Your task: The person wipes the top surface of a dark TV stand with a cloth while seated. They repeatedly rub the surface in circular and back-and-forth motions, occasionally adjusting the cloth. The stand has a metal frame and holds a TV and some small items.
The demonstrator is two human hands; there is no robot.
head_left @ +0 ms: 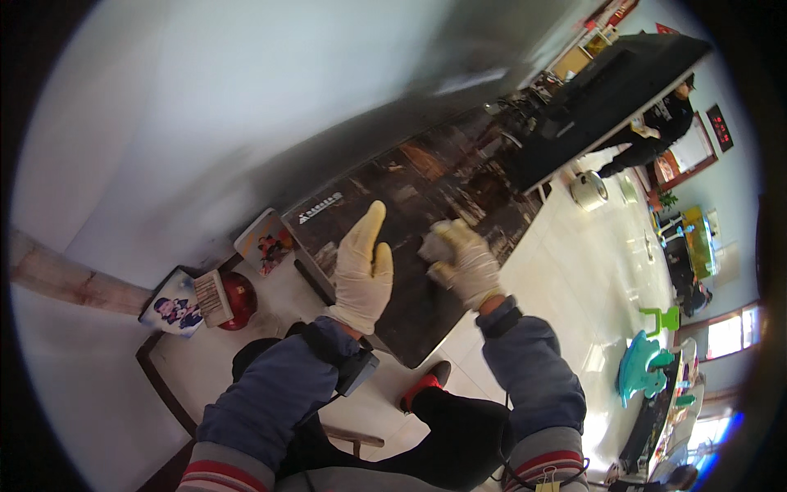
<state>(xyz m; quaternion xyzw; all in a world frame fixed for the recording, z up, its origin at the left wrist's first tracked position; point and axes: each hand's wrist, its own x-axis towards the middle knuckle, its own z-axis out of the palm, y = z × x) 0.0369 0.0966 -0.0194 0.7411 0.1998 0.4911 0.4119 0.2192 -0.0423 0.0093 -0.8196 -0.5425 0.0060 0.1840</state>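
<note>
My right hand [470, 261], in a pale rubber glove, holds a grey crumpled cloth or pad [438, 245] over a dark cabinet top [409, 307] with a wood-patch pattern. It is slightly blurred, and whether the cloth touches the surface I cannot tell. My left hand [364, 267], gloved alike, is raised above the same cabinet top near its left edge, thumb and fingers apart, holding nothing. A light-coloured emblem with lettering [320, 208] lies on the top beyond my left hand.
A black television [615, 92] stands farther along the cabinet. Photo prints [175, 304], [267, 243] and a round red object [238, 300] are at left. A person [664, 123] stands beyond the television. A metal pot [589, 190], green stool [664, 320] and teal rocking toy [639, 369] are on the floor.
</note>
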